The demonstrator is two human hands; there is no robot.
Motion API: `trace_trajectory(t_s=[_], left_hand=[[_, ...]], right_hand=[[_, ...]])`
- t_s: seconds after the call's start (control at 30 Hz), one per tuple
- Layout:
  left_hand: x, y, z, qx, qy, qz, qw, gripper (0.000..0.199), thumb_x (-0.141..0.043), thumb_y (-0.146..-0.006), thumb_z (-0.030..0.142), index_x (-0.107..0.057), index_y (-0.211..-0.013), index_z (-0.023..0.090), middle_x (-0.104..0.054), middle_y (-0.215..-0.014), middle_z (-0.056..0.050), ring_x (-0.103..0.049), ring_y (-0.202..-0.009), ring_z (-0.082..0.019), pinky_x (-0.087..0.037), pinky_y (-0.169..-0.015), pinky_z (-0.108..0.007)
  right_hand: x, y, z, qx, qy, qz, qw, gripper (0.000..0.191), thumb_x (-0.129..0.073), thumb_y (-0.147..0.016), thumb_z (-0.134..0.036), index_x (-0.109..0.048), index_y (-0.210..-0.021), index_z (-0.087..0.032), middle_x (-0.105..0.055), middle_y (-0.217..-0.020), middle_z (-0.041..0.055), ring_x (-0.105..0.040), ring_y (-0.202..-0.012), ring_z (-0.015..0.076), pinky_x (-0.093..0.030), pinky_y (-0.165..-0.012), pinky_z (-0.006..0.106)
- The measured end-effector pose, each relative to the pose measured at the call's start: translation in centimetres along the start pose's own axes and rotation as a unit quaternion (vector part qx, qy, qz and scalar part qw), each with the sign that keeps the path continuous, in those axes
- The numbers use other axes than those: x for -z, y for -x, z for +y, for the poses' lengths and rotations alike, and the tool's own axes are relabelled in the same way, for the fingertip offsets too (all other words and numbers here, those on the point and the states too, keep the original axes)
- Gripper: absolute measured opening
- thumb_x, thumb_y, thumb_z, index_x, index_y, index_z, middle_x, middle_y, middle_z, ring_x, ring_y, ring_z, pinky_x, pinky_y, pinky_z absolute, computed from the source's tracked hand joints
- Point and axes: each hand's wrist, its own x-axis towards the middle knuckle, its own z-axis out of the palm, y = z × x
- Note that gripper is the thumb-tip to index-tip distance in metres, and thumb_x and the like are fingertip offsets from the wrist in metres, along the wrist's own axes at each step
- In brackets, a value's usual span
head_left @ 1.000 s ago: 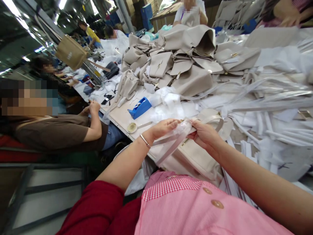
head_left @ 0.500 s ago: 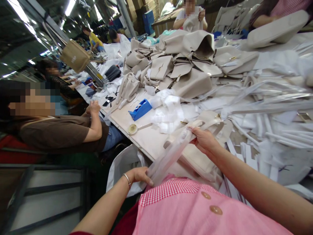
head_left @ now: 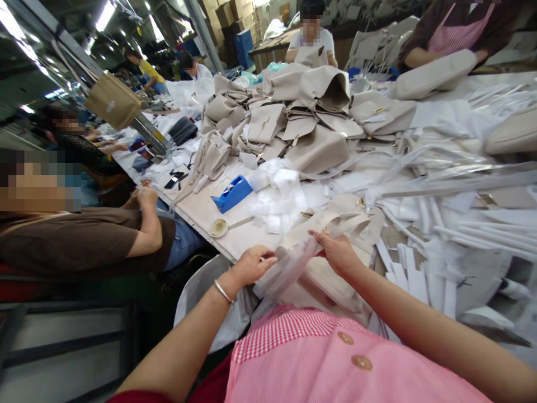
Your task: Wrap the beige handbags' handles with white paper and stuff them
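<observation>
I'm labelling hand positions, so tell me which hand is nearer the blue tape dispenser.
Left. The left hand is apart from the blue tape dispenser, on its near side; the right hand is farther off to the right, pinching a translucent plastic strip.

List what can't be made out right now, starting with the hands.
All in the head view:
Left hand: blur leaves contact with the plastic strip unclear.
Right hand: some fingers hidden behind the hand itself.
Beige bag below: partly covered by strip and apron.
Hanging bag: lettering too small.
Rightmost bag: cut off by picture edge.
</observation>
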Motion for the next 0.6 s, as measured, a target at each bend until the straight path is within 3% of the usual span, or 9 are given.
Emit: trace_trajectory(t_s=[0.03, 0.1, 0.2, 0.33, 0.43, 0.6], left_hand=[[0.4, -1.4, 2.0, -0.048, 0.041, 0.022, 0.998, 0.038, -0.054, -0.087, 0.042, -0.070, -0.110, 0.017, -0.069, -0.112, -0.011, -0.063, -0.101, -0.021, -0.047, -0.087, -0.028], [0.6, -3.7, 5.5, -0.106, 0.080, 0.010, 0.991, 0.037, -0.054, -0.087, 0.042, -0.072, -0.108, 0.016, -0.071, -0.104, -0.009, -0.063, -0.093, -0.020, -0.047, -0.082, -0.027], [-0.1, -5.9, 8.1, -0.113, 0.076, -0.048, 0.989, 0.031, -0.055, -0.085, 0.038, -0.075, -0.089, 0.015, -0.071, -0.079, -0.004, -0.058, -0.071, -0.015, -0.044, -0.067, -0.024], [-0.8, -7.4, 8.3, -0.094, 0.096, -0.081, 0.988, 0.023, -0.060, -0.079, 0.032, -0.074, -0.078, 0.013, -0.063, -0.065, 0.000, -0.049, -0.061, -0.012, -0.036, -0.057, -0.023], [-0.5, -7.8, 8.0, -0.054, 0.134, -0.090, 0.985, 0.020, -0.064, -0.075, 0.031, -0.073, -0.076, 0.013, -0.058, -0.060, 0.002, -0.045, -0.056, -0.010, -0.034, -0.055, -0.023], [-0.3, -8.2, 8.3, -0.010, 0.200, -0.103, 0.974, 0.019, -0.067, -0.072, 0.033, -0.069, -0.072, 0.014, -0.054, -0.059, 0.004, -0.040, -0.054, -0.008, -0.032, -0.054, -0.023]], right_hand=[[0.0, 0.0, 0.1, 0.003, 0.005, 0.001, 1.000, 0.014, -0.070, -0.078, -0.033, -0.073, -0.080, -0.020, -0.071, -0.076, 0.0044, -0.065, -0.062, 0.0187, -0.057, -0.054, 0.032], [0.1, 0.1, 0.3, 0.012, 0.013, 0.002, 1.000, 0.017, -0.069, -0.078, -0.036, -0.074, -0.081, -0.020, -0.071, -0.075, 0.0035, -0.064, -0.063, 0.0180, -0.056, -0.055, 0.030], [0.8, 0.2, 0.5, 0.018, 0.024, -0.015, 0.999, 0.021, -0.070, -0.077, -0.039, -0.074, -0.083, -0.020, -0.072, -0.078, 0.0042, -0.065, -0.067, 0.0183, -0.055, -0.059, 0.029], [2.8, -0.2, -0.2, -0.025, -0.054, -0.054, 0.997, 0.028, -0.071, -0.077, -0.043, -0.074, -0.089, -0.017, -0.074, -0.089, 0.0075, -0.067, -0.080, 0.0208, -0.056, -0.069, 0.032], [4.6, -1.3, -1.2, -0.069, -0.160, -0.079, 0.982, 0.035, -0.056, -0.088, -0.048, -0.072, -0.090, -0.018, -0.074, -0.093, 0.0084, -0.069, -0.084, 0.0209, -0.055, -0.074, 0.033], [6.3, -3.5, -1.8, -0.082, -0.147, -0.058, 0.984, 0.034, -0.047, -0.095, -0.042, -0.070, -0.087, -0.017, -0.074, -0.087, 0.0077, -0.069, -0.078, 0.0192, -0.055, -0.070, 0.032]])
